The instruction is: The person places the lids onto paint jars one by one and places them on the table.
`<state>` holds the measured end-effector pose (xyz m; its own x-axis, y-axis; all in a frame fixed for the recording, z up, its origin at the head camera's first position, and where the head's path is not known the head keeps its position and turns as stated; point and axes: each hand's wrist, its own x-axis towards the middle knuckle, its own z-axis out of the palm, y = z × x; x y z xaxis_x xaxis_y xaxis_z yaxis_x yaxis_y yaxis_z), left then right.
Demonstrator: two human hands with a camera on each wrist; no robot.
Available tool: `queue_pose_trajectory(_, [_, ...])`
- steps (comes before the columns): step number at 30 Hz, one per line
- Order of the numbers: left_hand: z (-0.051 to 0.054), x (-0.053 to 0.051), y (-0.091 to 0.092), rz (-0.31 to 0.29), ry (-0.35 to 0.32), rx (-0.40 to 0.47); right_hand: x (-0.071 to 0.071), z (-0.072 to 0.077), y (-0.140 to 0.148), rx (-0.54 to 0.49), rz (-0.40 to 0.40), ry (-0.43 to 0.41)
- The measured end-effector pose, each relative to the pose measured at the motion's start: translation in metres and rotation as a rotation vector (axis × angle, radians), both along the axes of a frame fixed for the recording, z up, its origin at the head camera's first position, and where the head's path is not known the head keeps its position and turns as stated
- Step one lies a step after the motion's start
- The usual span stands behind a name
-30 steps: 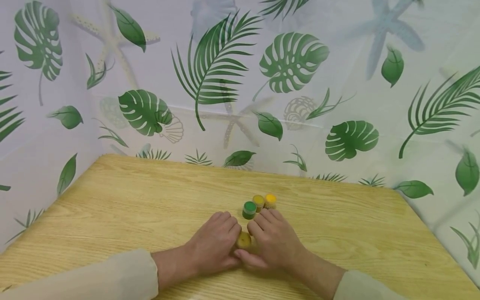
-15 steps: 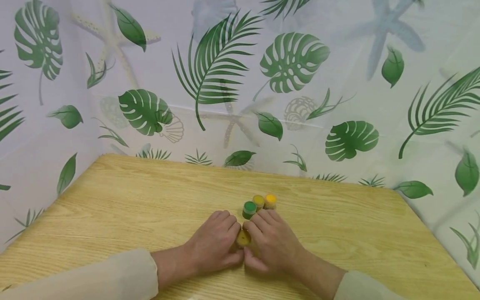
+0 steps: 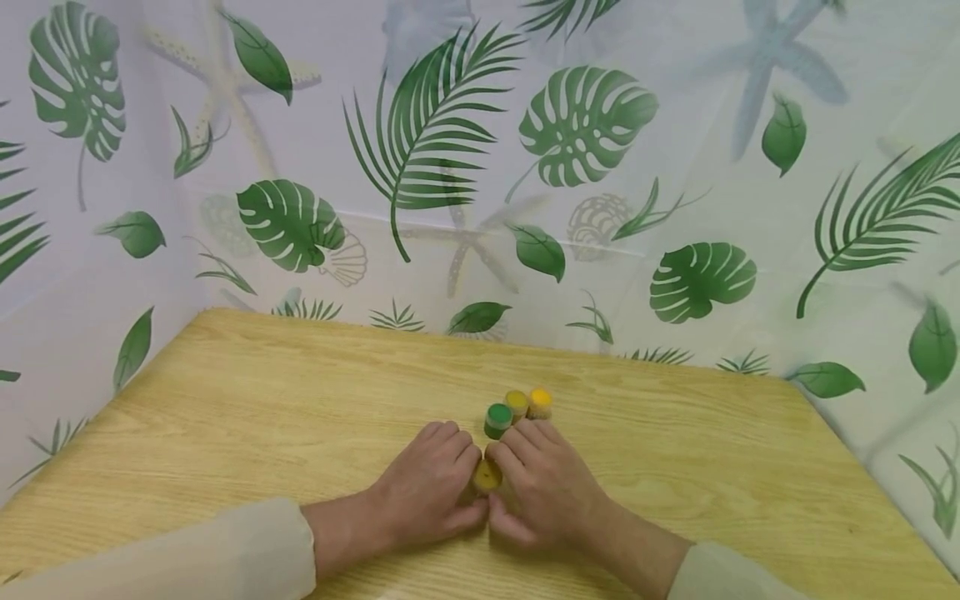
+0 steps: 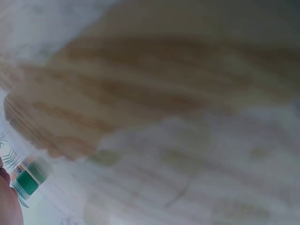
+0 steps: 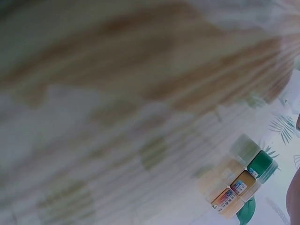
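A small round paint jar with a mustard-yellow top sits between the two hands near the front of the table. From the left, my left hand grips its side with curled fingers. My right hand holds the opposite side, fingers curled likewise. Both thumbs lie on the near side of the jar, their tips almost meeting. The hands hide the jar's sides. Only a sliver of the left hand shows in the left wrist view, and an edge of the right hand in the right wrist view.
Just beyond the right hand's knuckles stand three more jars: green, olive-yellow and bright yellow. They rest on a wood-grain table. A leaf-patterned cloth rises behind the table. Blurred cloth fills most of both wrist views.
The right thumb has drawn back from under the left one, so the tips now sit side by side. The held jar's top tilted slightly into fuller view. Little differs since half a second ago.
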<state>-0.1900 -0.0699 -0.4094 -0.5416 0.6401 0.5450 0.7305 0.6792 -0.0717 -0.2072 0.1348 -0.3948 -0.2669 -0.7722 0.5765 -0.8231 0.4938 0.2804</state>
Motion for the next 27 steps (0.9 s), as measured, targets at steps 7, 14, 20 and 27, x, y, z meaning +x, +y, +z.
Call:
queue_pose_trajectory(7, [0.0007,0.0002,-0.0010,0.010,-0.011,0.001,0.0002,-0.0001,-0.0002,0.002,-0.010,-0.005])
queue_pose_trajectory(14, [0.0009,0.0004,-0.0025,0.002,-0.004,0.005,-0.0006,-0.0004,-0.0007,0.012,-0.028,0.009])
queue_pose_trajectory(20, [-0.0004,0.0001,-0.0024,-0.004,0.004,0.002,-0.0016,-0.0018,-0.0005,0.011,-0.034,0.014])
queue_pose_trajectory(27, [-0.0006,0.0006,-0.0032,-0.013,-0.024,-0.024,-0.0020,-0.0046,0.0000,0.012,-0.028,0.032])
